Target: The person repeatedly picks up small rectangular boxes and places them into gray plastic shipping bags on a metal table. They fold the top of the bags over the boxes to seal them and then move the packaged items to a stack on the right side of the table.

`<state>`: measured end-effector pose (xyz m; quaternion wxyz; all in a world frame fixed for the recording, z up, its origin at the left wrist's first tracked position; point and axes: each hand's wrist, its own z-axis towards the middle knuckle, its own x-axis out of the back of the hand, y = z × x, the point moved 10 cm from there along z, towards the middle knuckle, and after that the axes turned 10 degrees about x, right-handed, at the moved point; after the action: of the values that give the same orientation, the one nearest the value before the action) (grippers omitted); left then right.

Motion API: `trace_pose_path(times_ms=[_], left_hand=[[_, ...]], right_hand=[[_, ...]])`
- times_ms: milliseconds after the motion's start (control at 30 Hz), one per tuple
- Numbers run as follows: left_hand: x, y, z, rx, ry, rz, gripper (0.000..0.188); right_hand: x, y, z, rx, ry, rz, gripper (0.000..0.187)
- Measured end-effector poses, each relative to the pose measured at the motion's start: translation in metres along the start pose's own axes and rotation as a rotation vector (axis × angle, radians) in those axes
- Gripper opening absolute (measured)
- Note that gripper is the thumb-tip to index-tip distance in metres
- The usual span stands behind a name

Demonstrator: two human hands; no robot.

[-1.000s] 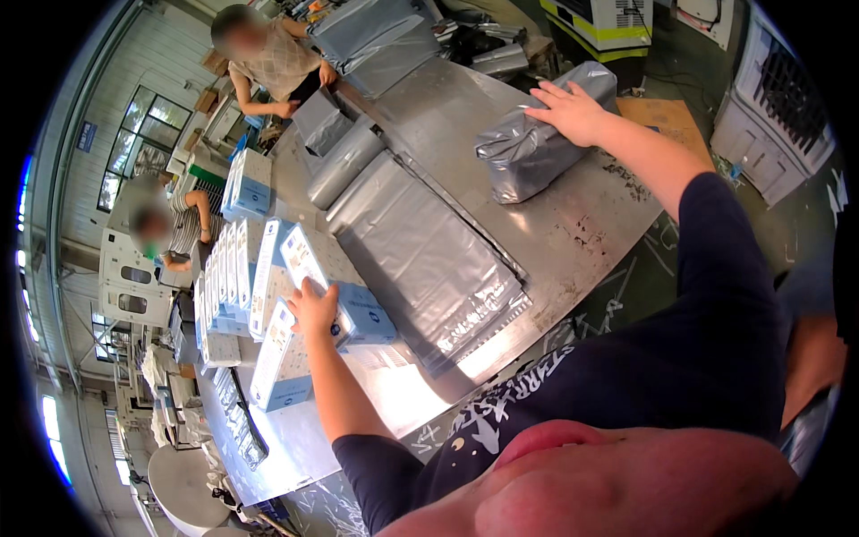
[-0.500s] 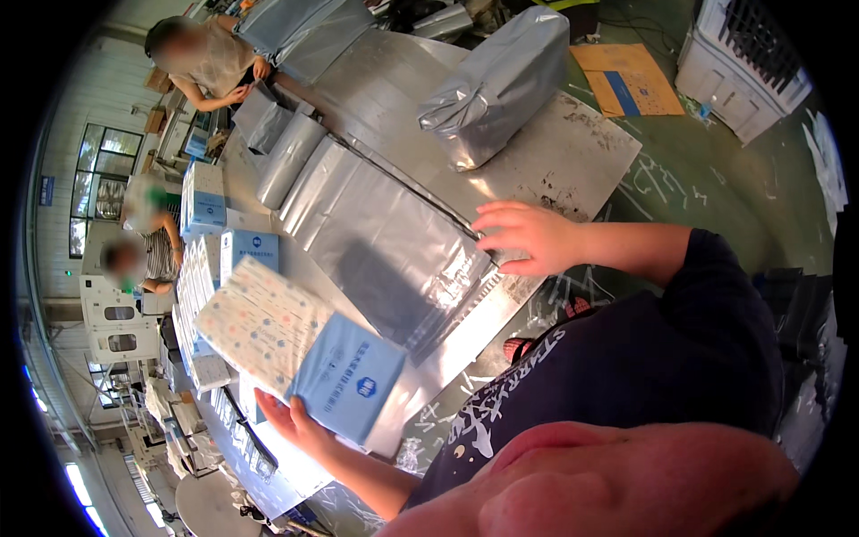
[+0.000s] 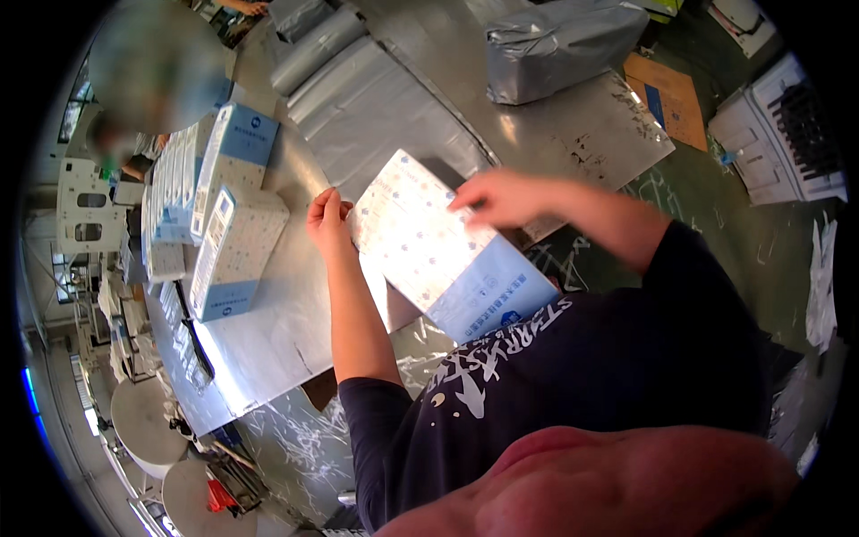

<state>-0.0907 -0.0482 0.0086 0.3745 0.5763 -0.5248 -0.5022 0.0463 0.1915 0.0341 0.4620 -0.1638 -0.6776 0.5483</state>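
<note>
A white pack with a dotted print and a blue end (image 3: 420, 237) lies tilted in front of my chest, at the table's near edge and over part of the silver plastic bags (image 3: 385, 112). At the pack's left corner my left hand (image 3: 329, 219) is closed in a pinch; what its fingers hold is too small to make out. My right hand (image 3: 506, 199), smeared by motion, is over the pack's upper right side. Whether it grips the pack cannot be told.
Similar packs (image 3: 237, 255) stand in a group on the metal table (image 3: 286, 331) to the left. A filled grey bag (image 3: 559, 54) sits at the far right. Flattened cardboard (image 3: 671, 94) and a white crate (image 3: 774, 130) are on the floor. A co-worker's arm (image 3: 242, 7) shows at the top.
The pack has moved right, to in front of my chest. My left hand has left its lower side for its left corner. My right hand, spread open before, is over the pack.
</note>
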Motion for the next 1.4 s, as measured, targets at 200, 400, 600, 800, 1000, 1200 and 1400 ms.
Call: trace_pose_path(times_ms=[200,400,600,800,1000,1200,1400], left_hand=[[-0.020,-0.013,0.005,0.285,-0.250,-0.024,0.022],[-0.015,-0.019,0.004,0.256,-0.176,0.728,0.034],[-0.041,0.006,0.012,-0.061,0.001,1.207,0.059],[-0.123,0.028,-0.030,-0.474,0.161,1.520,0.059],[-0.027,-0.046,-0.035,0.009,0.103,-0.424,0.025],[-0.033,0.020,-0.062,-0.469,0.367,0.529,0.031],[-0.069,-0.044,0.025,0.075,-0.125,0.159,0.020]], right_hand=[[0.030,0.013,0.069,0.178,-0.238,-0.989,0.018],[0.018,0.024,0.094,0.092,-0.265,-0.881,0.018],[0.017,0.039,0.102,-0.001,-0.148,-0.924,0.018],[0.097,-0.008,0.083,0.145,0.296,-0.610,0.016],[0.051,-0.071,0.021,0.392,0.223,-0.970,0.012],[0.062,-0.028,-0.001,0.300,0.188,-0.505,0.007],[0.072,-0.043,0.026,0.203,0.173,-0.641,0.006]])
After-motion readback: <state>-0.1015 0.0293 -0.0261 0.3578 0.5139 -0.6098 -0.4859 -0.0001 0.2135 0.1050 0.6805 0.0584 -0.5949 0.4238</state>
